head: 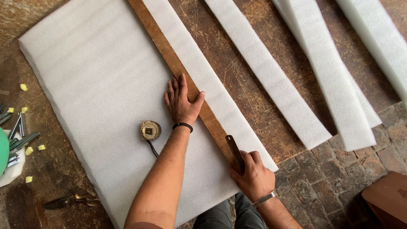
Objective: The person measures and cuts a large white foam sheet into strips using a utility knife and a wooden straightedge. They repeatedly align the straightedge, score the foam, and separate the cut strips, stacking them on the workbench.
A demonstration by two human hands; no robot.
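A big white foam sheet (97,97) lies on a worn wooden board. A long wooden straightedge (165,48) runs diagonally across the sheet's right part. My left hand (182,101) presses flat on the straightedge, fingers spread. My right hand (252,176) grips a flat metal blade (234,150) at the straightedge's near end, its tip against the foam. To the right of the straightedge lies a narrow strip (203,72) of the same foam.
Several cut foam strips (271,76) lie to the right on the wood. A round brass tape measure (150,130) rests on the sheet. Scissors (72,200) lie on the floor at lower left, metal tools (19,135) and yellow foam bits at the left edge. Brick paving at lower right.
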